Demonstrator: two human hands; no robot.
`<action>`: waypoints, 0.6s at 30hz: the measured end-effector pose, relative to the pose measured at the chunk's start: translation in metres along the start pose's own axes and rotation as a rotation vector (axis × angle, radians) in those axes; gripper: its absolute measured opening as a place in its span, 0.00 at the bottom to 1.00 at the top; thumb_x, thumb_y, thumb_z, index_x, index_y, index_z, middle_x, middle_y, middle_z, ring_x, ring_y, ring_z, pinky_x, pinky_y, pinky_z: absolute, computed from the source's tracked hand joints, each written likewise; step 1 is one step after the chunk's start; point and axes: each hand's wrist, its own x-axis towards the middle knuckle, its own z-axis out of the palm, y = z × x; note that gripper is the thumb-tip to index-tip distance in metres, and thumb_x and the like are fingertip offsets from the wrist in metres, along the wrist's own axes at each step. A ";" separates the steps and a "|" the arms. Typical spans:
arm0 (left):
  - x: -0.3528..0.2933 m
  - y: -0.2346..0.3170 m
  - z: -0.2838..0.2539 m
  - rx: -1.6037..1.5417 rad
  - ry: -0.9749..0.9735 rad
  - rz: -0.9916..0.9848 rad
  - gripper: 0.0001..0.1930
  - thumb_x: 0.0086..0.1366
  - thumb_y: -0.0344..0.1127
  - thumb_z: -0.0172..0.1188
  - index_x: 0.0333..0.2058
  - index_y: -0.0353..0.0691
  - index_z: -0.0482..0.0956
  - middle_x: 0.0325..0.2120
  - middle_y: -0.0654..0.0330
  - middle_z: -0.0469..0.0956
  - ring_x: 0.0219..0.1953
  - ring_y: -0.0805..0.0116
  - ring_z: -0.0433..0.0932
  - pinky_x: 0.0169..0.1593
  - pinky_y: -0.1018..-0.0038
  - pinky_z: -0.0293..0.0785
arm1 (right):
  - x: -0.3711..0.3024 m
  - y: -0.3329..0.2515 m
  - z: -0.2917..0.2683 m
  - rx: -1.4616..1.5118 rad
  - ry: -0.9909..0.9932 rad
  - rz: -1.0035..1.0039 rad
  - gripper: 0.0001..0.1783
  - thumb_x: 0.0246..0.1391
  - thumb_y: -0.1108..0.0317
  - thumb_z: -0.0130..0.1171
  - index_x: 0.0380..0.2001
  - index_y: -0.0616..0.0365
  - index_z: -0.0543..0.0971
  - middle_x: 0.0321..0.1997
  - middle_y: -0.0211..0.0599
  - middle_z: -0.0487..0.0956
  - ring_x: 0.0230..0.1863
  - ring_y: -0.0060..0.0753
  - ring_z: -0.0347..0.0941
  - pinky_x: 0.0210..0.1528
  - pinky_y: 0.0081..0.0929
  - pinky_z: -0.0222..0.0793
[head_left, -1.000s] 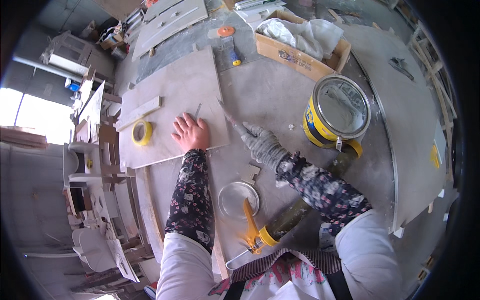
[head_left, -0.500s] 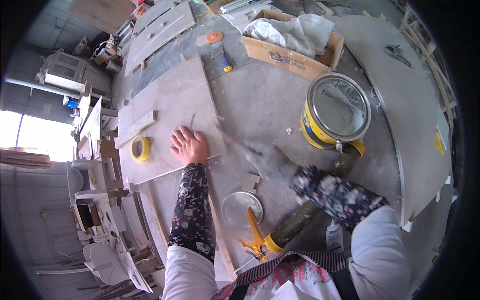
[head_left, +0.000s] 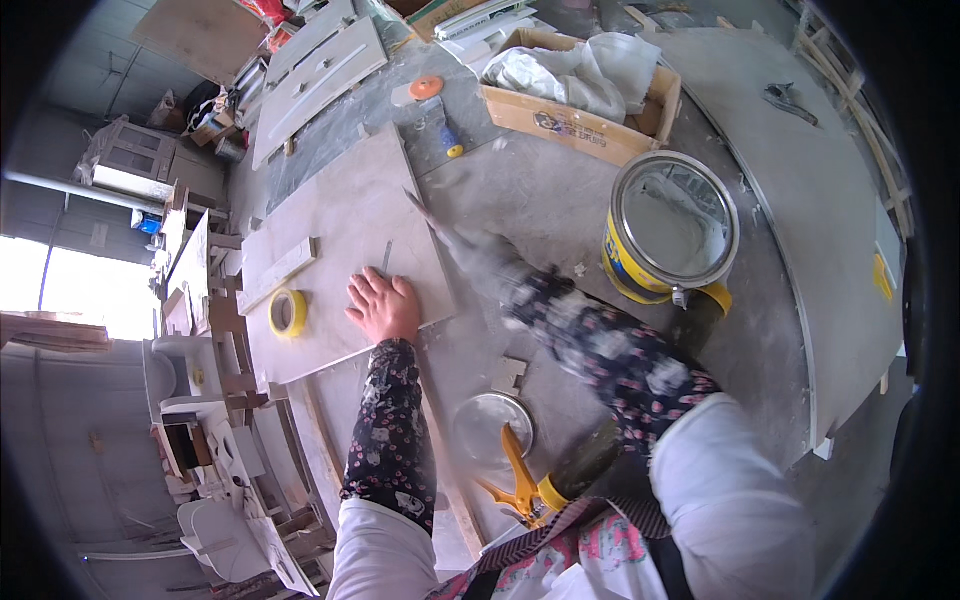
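Observation:
My bare left hand [head_left: 385, 308] lies flat, fingers spread, on a pale flat board [head_left: 345, 195], close to a dark slit in its face. Along the board's right edge is my gloved right hand [head_left: 490, 260], grey and smeared by motion. Its fingers seem closed round a thin, narrow piece [head_left: 420, 208] whose tip reaches over the edge; what it is I cannot make out. A yellow tape roll [head_left: 287, 313] and a pale wooden strip [head_left: 278, 274] rest on the board, left of my left hand.
An open yellow can [head_left: 630, 262] of pale paste stands right of my right hand. Near me lie a round lid [head_left: 494, 430], orange-handled pliers [head_left: 520, 475] and a notched plate [head_left: 508, 375]. Farther off are a scraper [head_left: 448, 132], an orange disc [head_left: 426, 87] and a cardboard box [head_left: 560, 128].
My right hand has moved away from me and to the left along the board's edge, with the thin piece. My left hand stays flat on the board. The whole view has shifted slightly.

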 end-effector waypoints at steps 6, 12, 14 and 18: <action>-0.001 -0.001 0.003 0.029 0.014 0.022 0.36 0.67 0.52 0.40 0.68 0.35 0.55 0.70 0.45 0.52 0.73 0.49 0.46 0.70 0.45 0.40 | -0.025 0.008 -0.022 1.260 -0.451 0.815 0.22 0.67 0.49 0.47 0.55 0.49 0.76 0.24 0.22 0.75 0.19 0.16 0.67 0.21 0.19 0.63; -0.001 -0.001 0.004 0.030 0.046 0.045 0.36 0.66 0.51 0.41 0.67 0.34 0.56 0.68 0.44 0.54 0.72 0.48 0.48 0.70 0.44 0.41 | 0.018 0.023 0.003 0.258 -0.172 0.210 0.22 0.66 0.49 0.46 0.56 0.46 0.75 0.23 0.26 0.73 0.19 0.20 0.67 0.22 0.20 0.64; 0.000 -0.003 0.008 0.019 0.070 0.041 0.36 0.66 0.51 0.41 0.67 0.34 0.57 0.68 0.43 0.54 0.72 0.48 0.48 0.69 0.44 0.41 | -0.043 0.059 0.008 0.677 -0.296 0.218 0.21 0.66 0.49 0.46 0.54 0.46 0.76 0.24 0.29 0.74 0.21 0.22 0.68 0.24 0.22 0.65; 0.001 -0.005 0.012 0.032 0.094 0.052 0.35 0.66 0.51 0.41 0.66 0.34 0.57 0.68 0.42 0.55 0.71 0.47 0.49 0.69 0.43 0.41 | -0.033 0.113 0.036 2.551 -0.955 0.921 0.19 0.64 0.49 0.47 0.49 0.46 0.77 0.26 0.35 0.76 0.23 0.28 0.71 0.27 0.26 0.68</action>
